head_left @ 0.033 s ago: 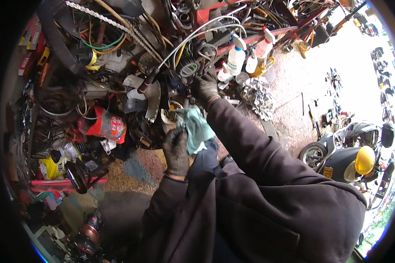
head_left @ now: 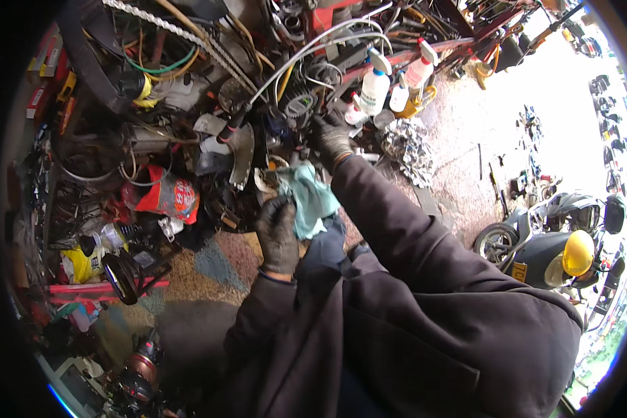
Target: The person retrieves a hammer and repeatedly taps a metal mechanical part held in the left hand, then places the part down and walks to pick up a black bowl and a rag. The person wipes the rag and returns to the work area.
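Note:
My left hand [head_left: 279, 238], in a dirty grey work glove, has its fingers curled in beside a light green cloth [head_left: 309, 198]. Whatever those fingers hold, if anything, is hidden. The cloth lies crumpled over my knee in dark blue trousers [head_left: 327, 247]. Farther ahead, my gloved right hand [head_left: 333, 138] reaches among dark metal parts, fingers bent; its fingertips are too dark to show what they grip. A round ribbed metal part [head_left: 300, 106] lies just beyond it. Left of the cloth stands a small pale container [head_left: 265, 181].
Spray bottles [head_left: 375, 92] stand right of my right hand, near crumpled foil [head_left: 407, 150]. A red plastic bag [head_left: 171, 195] lies left among tools and parts. White cables [head_left: 313, 49] arch overhead. A scooter [head_left: 550, 237] with a yellow helmet [head_left: 578, 253] stands at right.
My left hand has shifted very slightly up and left. The right hand stays almost in place, and the cloth has barely moved.

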`<state>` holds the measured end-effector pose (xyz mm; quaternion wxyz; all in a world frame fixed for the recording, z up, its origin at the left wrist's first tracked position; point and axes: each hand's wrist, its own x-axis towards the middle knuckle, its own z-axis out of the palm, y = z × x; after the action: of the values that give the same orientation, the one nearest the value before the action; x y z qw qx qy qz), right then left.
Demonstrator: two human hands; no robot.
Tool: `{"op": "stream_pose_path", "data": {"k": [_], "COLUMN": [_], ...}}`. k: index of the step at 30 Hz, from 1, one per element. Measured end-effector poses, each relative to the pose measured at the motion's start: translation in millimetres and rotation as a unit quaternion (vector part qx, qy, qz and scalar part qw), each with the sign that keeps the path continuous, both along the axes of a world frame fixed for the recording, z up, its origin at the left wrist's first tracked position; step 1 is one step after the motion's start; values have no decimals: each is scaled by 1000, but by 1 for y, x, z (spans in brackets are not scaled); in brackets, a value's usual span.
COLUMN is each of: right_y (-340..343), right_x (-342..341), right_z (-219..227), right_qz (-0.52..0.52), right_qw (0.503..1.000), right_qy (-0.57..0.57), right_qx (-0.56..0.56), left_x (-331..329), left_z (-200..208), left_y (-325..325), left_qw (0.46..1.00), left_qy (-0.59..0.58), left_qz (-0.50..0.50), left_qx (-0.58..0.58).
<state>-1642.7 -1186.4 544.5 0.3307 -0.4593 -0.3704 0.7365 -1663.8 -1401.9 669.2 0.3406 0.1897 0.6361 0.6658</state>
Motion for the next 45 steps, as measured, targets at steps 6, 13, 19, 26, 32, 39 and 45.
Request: {"op": "stream_pose_path", "data": {"k": [6,13,19,26,32,39,45], "right_y": [4,-8,-73,-157,-191,-211,-203], "right_x": [56,171,269,352,424,440,457], "right_z": [49,99,123,174,188,184,174], "right_qz": [-72,14,119,205,240,28,-145], "right_qw": [990,976,982,977,969,981,977], "right_qy": [66,-55,-59,32,-38,-78,79], "right_qx": [106,212,136,56,40,174,-134], "left_x": [-17,4,49,119,173,262,331], "left_z": [-7,4,15,20,30,59,68], "left_y": [14,19,22,30,38,30,13], "left_qw": [999,999,996,977,966,897,754], "left_qy": [-24,-21,-43,-149,-102,186,450], "left_qz": [5,-36,-78,-148,-234,-392,-425], "left_qx": [39,30,-1,41,29,89,219]}}
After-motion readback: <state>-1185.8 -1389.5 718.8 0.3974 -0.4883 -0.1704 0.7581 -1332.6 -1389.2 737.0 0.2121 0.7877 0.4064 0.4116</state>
